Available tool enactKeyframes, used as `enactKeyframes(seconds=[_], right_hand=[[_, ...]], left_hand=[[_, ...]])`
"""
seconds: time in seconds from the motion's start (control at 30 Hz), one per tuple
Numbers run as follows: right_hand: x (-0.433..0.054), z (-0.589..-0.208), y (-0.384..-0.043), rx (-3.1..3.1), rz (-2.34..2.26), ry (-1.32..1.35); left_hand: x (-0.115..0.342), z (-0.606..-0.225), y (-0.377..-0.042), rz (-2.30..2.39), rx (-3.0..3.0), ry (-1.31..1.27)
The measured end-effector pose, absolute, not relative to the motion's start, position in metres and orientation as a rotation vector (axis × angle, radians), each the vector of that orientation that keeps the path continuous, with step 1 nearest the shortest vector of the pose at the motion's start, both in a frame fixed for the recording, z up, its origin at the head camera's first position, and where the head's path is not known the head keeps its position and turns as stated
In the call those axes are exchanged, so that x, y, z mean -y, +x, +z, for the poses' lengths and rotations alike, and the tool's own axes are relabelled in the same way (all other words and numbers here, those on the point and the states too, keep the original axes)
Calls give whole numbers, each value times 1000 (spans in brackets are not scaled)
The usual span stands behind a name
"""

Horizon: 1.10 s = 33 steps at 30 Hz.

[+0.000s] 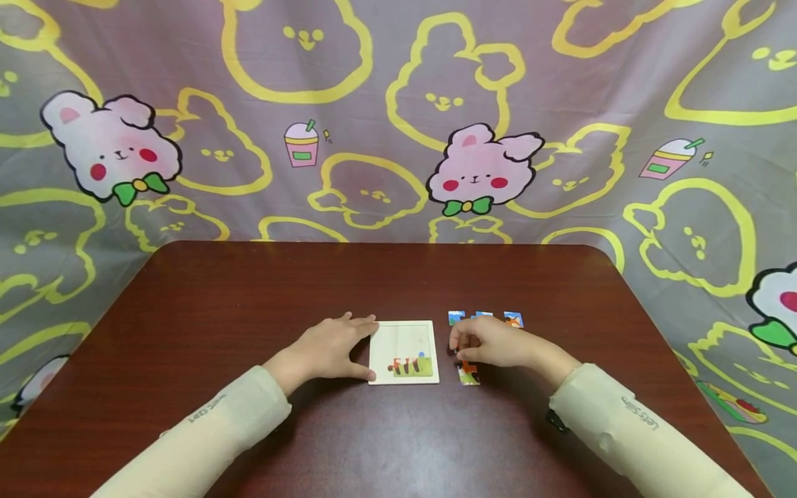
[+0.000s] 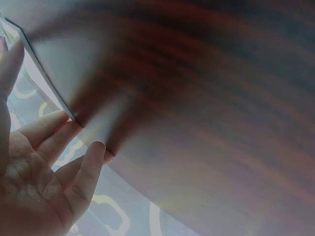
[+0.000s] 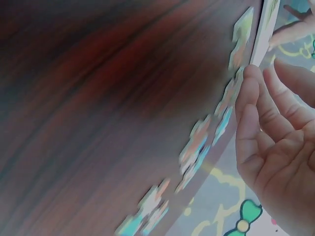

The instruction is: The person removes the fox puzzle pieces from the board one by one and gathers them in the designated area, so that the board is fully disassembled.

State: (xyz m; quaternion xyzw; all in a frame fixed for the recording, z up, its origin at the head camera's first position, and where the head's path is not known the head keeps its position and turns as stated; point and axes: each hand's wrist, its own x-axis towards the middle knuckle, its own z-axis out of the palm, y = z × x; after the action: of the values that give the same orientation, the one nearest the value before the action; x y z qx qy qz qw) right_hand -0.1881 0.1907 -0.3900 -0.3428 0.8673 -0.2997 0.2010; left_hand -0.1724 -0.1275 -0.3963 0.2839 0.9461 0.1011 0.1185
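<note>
A square pale puzzle board (image 1: 382, 342) lies on the table, with joined orange-and-green puzzle pieces (image 1: 416, 368) in its lower right part. My left hand (image 1: 330, 348) is at the board's left side, fingers spread, with the thumb at the near corner and fingertips at the far corner. Just right of the board, my right hand (image 1: 495, 340) hovers low over loose puzzle pieces, its fingers loosely bent. In the right wrist view its fingertips are right at one piece (image 3: 238, 81). An orange-and-green piece (image 1: 468, 375) shows below that hand, which hides some of the others.
Beyond the right hand lie a blue-and-green piece (image 1: 456, 317) and a blue-and-orange piece (image 1: 514, 319). The dark red-brown table (image 1: 280, 283) ends at a grey cloth (image 1: 398, 124) with cartoon prints, hanging behind it and at both sides.
</note>
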Motion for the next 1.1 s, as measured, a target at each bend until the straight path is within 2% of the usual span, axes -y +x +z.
enactKeyframes(seconds=[0.5,1.1], right_hand=[[-134,-390,-196,-2397,-729,-1139],[-116,-394,-193,-2401,-637,-1259]], left_hand=[[129,-398,-174,301,-2769,829],[128,-397,-174,295,-2773,839]])
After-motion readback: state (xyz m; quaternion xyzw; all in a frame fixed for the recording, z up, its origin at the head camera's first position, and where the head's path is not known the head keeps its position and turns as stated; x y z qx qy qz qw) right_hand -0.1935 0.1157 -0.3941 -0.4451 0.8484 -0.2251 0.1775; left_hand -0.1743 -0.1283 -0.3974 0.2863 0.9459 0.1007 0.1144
